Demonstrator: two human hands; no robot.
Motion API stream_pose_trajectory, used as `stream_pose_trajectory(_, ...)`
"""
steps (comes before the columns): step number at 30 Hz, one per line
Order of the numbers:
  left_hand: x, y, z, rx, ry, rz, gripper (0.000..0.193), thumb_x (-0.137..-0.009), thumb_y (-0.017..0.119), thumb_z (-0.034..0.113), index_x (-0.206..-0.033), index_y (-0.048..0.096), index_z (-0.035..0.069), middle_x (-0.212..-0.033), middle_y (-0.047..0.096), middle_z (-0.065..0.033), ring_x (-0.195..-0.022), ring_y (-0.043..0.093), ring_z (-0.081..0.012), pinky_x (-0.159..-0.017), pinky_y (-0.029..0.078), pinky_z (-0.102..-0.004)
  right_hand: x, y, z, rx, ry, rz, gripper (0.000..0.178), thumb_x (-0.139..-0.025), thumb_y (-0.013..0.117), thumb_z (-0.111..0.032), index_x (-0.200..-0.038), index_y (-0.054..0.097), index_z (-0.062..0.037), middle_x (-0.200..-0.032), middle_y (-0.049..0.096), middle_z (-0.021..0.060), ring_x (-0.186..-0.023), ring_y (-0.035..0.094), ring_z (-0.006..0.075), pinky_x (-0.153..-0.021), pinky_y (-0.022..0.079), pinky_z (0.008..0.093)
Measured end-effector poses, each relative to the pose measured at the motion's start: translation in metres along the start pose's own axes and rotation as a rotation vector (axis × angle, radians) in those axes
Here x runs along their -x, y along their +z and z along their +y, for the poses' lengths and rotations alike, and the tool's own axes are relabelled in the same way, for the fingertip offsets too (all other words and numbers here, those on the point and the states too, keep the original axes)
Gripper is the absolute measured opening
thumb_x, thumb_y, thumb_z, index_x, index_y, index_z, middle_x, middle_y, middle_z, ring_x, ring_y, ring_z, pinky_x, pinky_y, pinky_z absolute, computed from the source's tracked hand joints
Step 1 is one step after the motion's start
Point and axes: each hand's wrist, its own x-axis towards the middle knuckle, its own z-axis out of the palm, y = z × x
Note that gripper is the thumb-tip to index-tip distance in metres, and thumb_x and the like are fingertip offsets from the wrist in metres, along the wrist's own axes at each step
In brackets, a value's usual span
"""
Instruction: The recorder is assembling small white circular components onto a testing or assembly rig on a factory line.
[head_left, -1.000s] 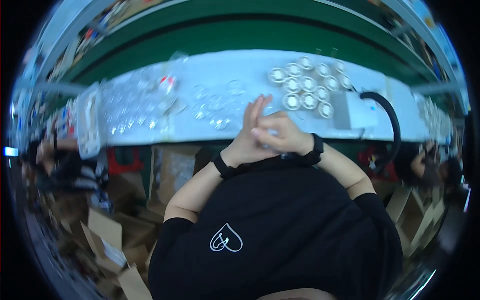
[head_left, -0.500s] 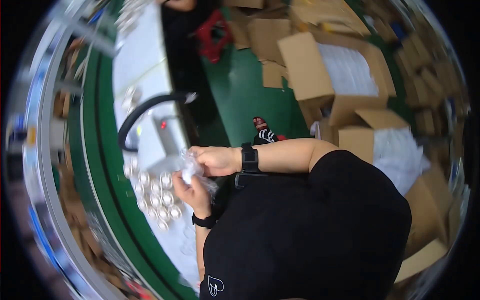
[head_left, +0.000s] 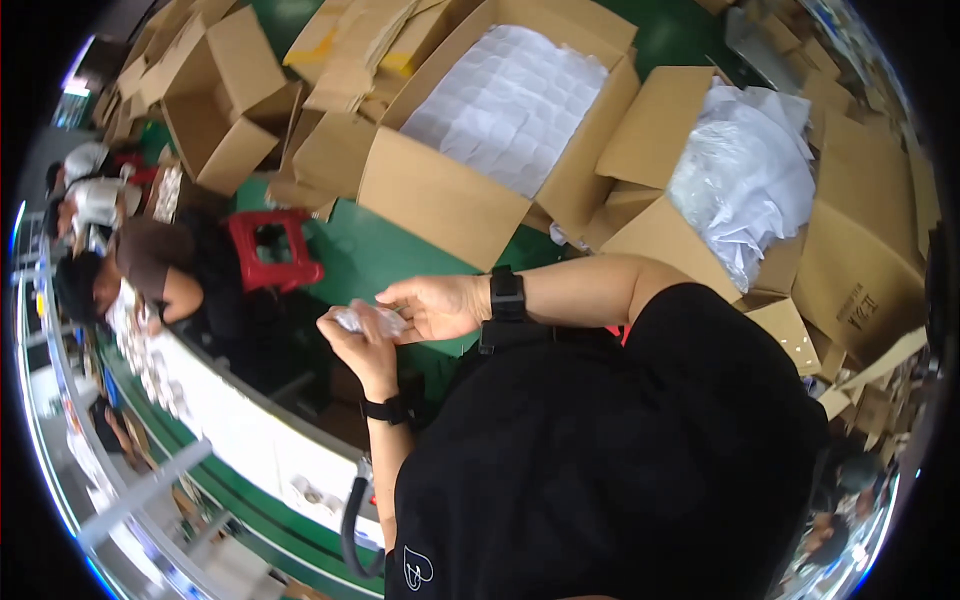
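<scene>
**Clear Plastic (head_left: 349,319) Held Against Green Floor (head_left: 365,245)**

I pinch the crinkled clear plastic in my left hand (head_left: 362,350). My right hand (head_left: 440,308) is just beside it, thumb extended; I can't tell if it grips too. I have 1 black band on each wrist. Past my hands stand 2 open cartons: 1 carton (head_left: 440,195) with white sheets (head_left: 505,105), and another carton (head_left: 660,238) with clear film and white paper (head_left: 740,180). Left of me are a red stool (head_left: 303,265), the white worktop (head_left: 215,395) and a co-worker (head_left: 155,255) in brown.

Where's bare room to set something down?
Green floor between the red plastic stool and the open brown cardboard box; a strip of white tabletop between the co-worker and black curved tube. Crowded: upper right, more boxes.
</scene>
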Motion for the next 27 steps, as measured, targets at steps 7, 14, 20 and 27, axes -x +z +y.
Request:
stream_pose_trajectory(7, -0.043, 0.095, 0.016, 0.615, -0.062, -0.742, 0.046, -0.098, 0.033, 0.040, -0.127, 0.034, 0.004, -0.119, 0.044, -0.0117, -0.109, 0.043, -0.0169, -0.097, 0.033, -0.0351, 0.022, -0.019, -0.036, 0.119, -0.727, 0.446, 0.018, -0.087, 0.060, -0.015, -0.100, 0.060, -0.0028, -0.088, 0.060, 0.0028, -0.087, 0.056, 0.0132, -0.080, 0.046, 0.0309)
stream_pose_trajectory(14, -0.048, 0.189, 0.051, 0.253, 0.347, -1.109, 0.047, -0.093, 0.050, 0.027, -0.132, 0.037, 0.005, -0.131, 0.045, -0.0135, -0.121, 0.042, -0.0223, -0.099, 0.034, -0.0348, 0.157, -0.100, -0.098, 0.631, -1.054, 1.267, 0.020, -0.081, 0.062, -0.006, -0.100, 0.059, -0.0041, -0.094, 0.061, 0.0013, -0.089, 0.056, 0.0104, -0.075, 0.048, 0.0270)
stream_pose_trajectory(20, -0.105, 0.276, 0.022, -0.057, 0.180, -1.182, 0.036, -0.087, 0.060, 0.022, -0.115, 0.053, 0.001, -0.113, 0.058, -0.0136, -0.110, 0.053, -0.0236, -0.090, 0.042, -0.0340, 0.374, -0.274, -0.122, 1.166, -0.591, 2.574, 0.021, -0.072, 0.064, -0.017, -0.091, 0.065, -0.0080, -0.107, 0.061, 0.0157, -0.086, 0.060, 0.0299, -0.076, 0.048, 0.0390)
stream_pose_trajectory(27, -0.155, 0.382, 0.022, -0.238, 0.022, -1.210, 0.027, -0.084, 0.063, 0.021, -0.101, 0.060, 0.000, -0.096, 0.065, -0.0118, -0.100, 0.059, -0.0235, -0.084, 0.046, -0.0347, 0.434, -0.304, -0.149, 1.291, 0.265, 1.287, 0.036, -0.071, 0.057, -0.017, -0.104, 0.058, -0.0038, -0.110, 0.059, 0.0203, -0.099, 0.057, 0.0349, -0.082, 0.045, 0.0427)
